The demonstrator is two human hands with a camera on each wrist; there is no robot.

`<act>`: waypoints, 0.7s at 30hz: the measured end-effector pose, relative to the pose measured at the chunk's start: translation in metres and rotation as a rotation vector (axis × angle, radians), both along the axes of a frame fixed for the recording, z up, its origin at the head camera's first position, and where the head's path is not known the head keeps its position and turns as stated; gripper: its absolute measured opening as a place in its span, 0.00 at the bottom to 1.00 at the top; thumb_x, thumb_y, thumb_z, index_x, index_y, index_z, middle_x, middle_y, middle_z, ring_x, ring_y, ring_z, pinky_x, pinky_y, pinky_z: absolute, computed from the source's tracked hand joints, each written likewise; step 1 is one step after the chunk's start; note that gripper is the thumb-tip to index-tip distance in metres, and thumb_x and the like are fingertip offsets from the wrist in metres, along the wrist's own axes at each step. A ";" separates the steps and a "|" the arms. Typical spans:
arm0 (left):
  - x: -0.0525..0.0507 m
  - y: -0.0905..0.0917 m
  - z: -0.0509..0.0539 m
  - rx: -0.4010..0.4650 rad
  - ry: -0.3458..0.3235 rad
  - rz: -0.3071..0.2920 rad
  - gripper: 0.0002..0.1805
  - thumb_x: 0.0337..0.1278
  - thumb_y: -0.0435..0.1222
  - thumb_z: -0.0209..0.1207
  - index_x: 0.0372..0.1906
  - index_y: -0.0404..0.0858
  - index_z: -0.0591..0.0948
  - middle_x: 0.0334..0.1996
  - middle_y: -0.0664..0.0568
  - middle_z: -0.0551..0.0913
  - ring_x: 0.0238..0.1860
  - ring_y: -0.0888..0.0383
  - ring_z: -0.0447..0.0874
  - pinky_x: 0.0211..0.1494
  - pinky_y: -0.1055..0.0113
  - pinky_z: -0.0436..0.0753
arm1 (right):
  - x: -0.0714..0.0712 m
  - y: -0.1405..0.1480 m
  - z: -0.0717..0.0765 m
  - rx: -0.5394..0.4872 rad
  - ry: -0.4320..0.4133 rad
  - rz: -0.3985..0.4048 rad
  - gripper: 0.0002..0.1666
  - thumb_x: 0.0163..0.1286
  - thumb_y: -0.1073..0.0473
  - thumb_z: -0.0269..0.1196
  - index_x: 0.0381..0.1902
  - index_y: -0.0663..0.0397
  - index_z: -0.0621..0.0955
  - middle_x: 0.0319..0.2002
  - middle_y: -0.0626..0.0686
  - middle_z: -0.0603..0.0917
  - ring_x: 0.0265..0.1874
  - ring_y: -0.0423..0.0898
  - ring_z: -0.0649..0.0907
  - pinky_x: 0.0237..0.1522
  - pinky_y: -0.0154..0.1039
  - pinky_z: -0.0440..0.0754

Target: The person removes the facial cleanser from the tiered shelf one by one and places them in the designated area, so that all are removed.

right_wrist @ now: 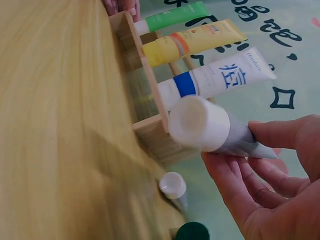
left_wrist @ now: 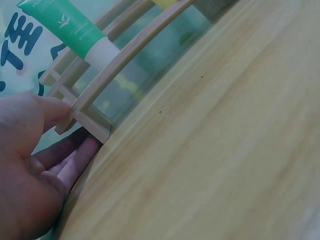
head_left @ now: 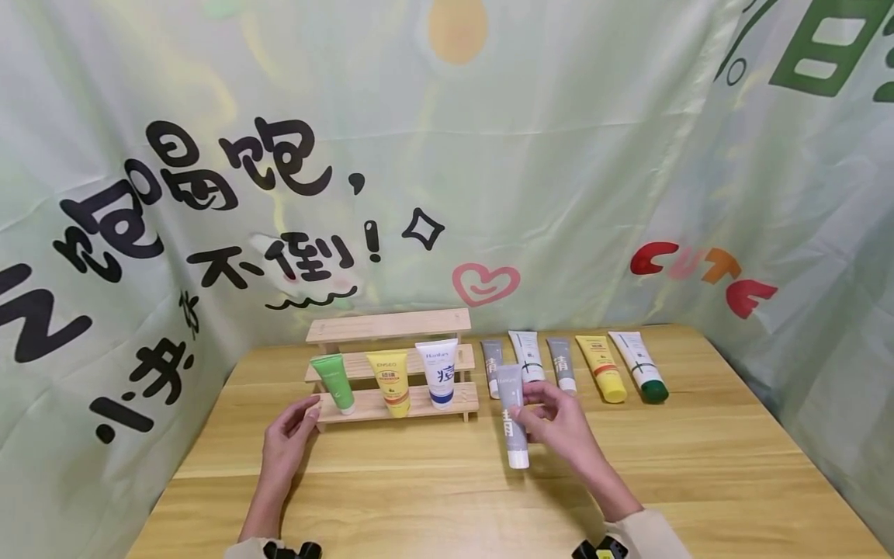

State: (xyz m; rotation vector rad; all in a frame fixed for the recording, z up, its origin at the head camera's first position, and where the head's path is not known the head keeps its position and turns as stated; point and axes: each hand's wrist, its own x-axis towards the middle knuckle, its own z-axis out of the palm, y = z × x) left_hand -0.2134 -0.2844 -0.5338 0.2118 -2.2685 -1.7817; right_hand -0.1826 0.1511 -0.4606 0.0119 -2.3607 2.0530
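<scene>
Pale green cloth (head_left: pixel 573 202) printed with black characters, a pink heart and the coloured word CUTE hangs behind and beside a wood-grain worktop (head_left: pixel 419 497). Toward its back, left of centre, stands a three-tier wooden rack (head_left: pixel 389 325).

Two bare hands reach in from the near edge, both wrists in light sleeves. At the rack's left end, the person's left grip (head_left: pixel 288 435) holds the corner of the lowest tier; only the left wrist view shows the thumb on the tier's end and the fingers tucked low by its leg. To the right of the rack, the right grip (head_left: pixel 562 425) pinches a grey tube (head_left: pixel 515 441) between thumb and fingers, raised off the worktop, cap end down.

On the lowest tier, left to right and cap down, are a green tube (head_left: pixel 335 380), a yellow tube (head_left: pixel 389 379) and a white tube with a blue band (head_left: pixel 438 363).

Five more tubes lie in a row at the back right: grey, white, grey, yellow, then white with a dark green cap (head_left: pixel 654 391). From the head, the right hand partly covers the second; the right wrist view shows the held tube's round white cap (right_wrist: pixel 192 122) nearly face-on.
</scene>
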 end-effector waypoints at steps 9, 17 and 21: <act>0.001 -0.001 -0.002 0.042 0.021 -0.017 0.20 0.75 0.37 0.59 0.64 0.32 0.80 0.63 0.38 0.78 0.43 0.67 0.82 0.47 0.78 0.84 | -0.002 -0.005 -0.018 0.014 -0.129 0.057 0.23 0.65 0.64 0.72 0.54 0.68 0.78 0.45 0.61 0.82 0.32 0.51 0.85 0.30 0.51 0.90; 0.001 -0.001 -0.001 0.043 0.004 -0.004 0.20 0.75 0.37 0.59 0.64 0.33 0.80 0.63 0.39 0.78 0.42 0.65 0.82 0.46 0.77 0.84 | -0.001 -0.007 -0.024 0.079 -0.153 0.066 0.21 0.64 0.65 0.72 0.52 0.67 0.79 0.41 0.59 0.81 0.33 0.51 0.83 0.30 0.50 0.90; 0.001 0.000 -0.001 0.045 0.006 0.000 0.20 0.75 0.37 0.59 0.64 0.32 0.80 0.62 0.39 0.79 0.41 0.64 0.82 0.46 0.77 0.85 | -0.002 -0.009 -0.030 0.140 -0.164 0.062 0.19 0.64 0.65 0.72 0.51 0.66 0.80 0.39 0.58 0.81 0.33 0.51 0.82 0.28 0.47 0.89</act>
